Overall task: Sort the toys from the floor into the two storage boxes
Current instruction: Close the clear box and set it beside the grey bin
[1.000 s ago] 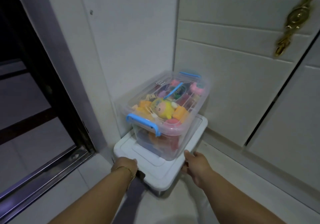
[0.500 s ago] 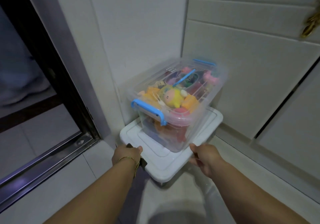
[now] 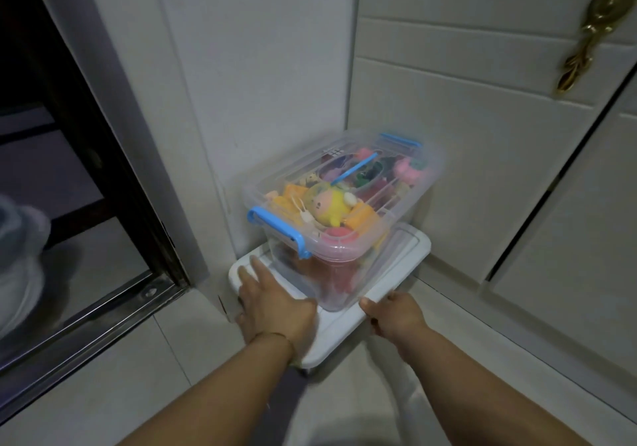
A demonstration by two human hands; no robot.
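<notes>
gripping white box (image 3: 335, 338), right hand (image 3: 396, 315)

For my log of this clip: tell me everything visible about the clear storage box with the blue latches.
The clear storage box is see-through plastic, rectangular, lid on, with a blue latch at each short end. It is packed with colourful toys, a yellow round-faced one uppermost. It sits upright on the white box in the corner. The left hand lies flat on the white box, the right hand grips its edge; neither plainly touches the clear box.
</notes>
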